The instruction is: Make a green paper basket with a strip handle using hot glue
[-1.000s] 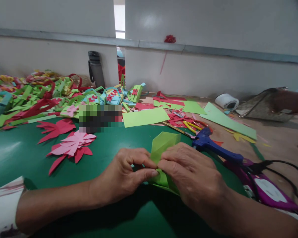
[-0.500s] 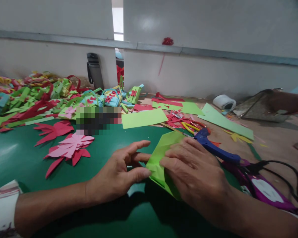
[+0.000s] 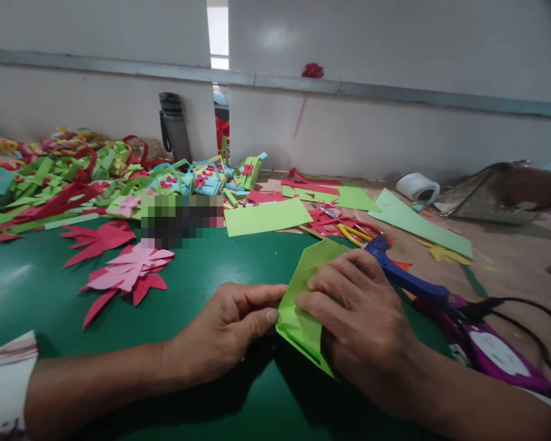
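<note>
L hand (image 3: 224, 327) is curling nearly closed, thumb + forefinger pinching the left edge of the folded green paper (image 3: 303, 321). R hand (image 3: 362, 324) is lying mostly open on top, fingers pressing down, no grip showing. Paper is sitting on the green mat (image 3: 202, 263), front-centre, betw. both hands. Blue glue gun (image 3: 406, 280) is lying just beside the R hand; paper flowers (image 3: 128, 272) are lying well left.

- The head-worn camera looks forward and down over the green table (image 3: 41, 288).
- Nearest, at the table's near edge: the left hand (image 3: 224, 334) and the right hand (image 3: 362, 324) on the folded green paper (image 3: 303, 309).
- It faces the white wall (image 3: 395, 135) behind the table.
</note>
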`<state>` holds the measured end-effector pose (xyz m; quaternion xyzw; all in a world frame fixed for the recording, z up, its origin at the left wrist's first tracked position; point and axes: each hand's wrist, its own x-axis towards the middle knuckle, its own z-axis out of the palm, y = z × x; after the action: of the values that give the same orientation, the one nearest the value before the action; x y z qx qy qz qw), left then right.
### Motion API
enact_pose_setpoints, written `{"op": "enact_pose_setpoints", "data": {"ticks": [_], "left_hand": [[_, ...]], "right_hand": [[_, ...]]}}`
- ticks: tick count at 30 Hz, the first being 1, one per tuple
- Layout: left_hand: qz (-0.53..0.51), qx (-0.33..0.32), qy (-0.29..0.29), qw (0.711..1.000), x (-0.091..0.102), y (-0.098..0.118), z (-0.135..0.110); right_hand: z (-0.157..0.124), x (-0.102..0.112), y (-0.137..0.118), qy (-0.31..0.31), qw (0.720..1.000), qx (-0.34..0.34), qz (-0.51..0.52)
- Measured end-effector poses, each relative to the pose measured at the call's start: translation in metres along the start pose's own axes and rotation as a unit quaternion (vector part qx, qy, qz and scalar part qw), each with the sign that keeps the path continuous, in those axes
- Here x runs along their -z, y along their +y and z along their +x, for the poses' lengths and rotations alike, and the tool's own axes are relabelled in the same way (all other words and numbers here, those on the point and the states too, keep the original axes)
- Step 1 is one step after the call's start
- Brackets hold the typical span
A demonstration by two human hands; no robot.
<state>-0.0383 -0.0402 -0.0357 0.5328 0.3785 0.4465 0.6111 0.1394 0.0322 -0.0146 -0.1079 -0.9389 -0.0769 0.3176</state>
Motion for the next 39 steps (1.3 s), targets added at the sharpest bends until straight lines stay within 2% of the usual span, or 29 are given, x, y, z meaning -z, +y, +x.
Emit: {"op": "enact_pose_setpoints", "data": {"ticks": [8, 15, 20, 25, 33, 39], "left_hand": [[-0.129, 0.063, -0.006, 0.99, -0.004, -0.007, -0.001], [-0.163, 0.084, -0.014, 0.983, -0.006, -0.006, -0.001], [-0.154, 0.078, -0.007, 0.985, -0.006, -0.004, 0.0], [-0.078, 0.059, 0.013, 0.995, -0.005, -0.001, -0.001], [-0.02, 0.051, 0.011, 0.998, -0.005, 0.004, -0.001], [-0.052, 0.031, 0.033, 0.998, -0.001, 0.0, 0.003]], "right_hand": [[-0.002, -0.001, -0.004, 0.009, 1.0, -0.003, -0.007], [-0.002, -0.003, -0.005, -0.002, 1.0, 0.003, 0.011], [-0.002, -0.004, -0.005, -0.002, 1.0, 0.001, 0.009], [-0.001, -0.004, -0.006, -0.001, 1.0, -0.001, 0.016], [0.0, 0.003, -0.006, 0.003, 0.999, -0.019, 0.027], [-0.005, 0.002, -0.006, -0.018, 0.999, -0.012, 0.026]]}}
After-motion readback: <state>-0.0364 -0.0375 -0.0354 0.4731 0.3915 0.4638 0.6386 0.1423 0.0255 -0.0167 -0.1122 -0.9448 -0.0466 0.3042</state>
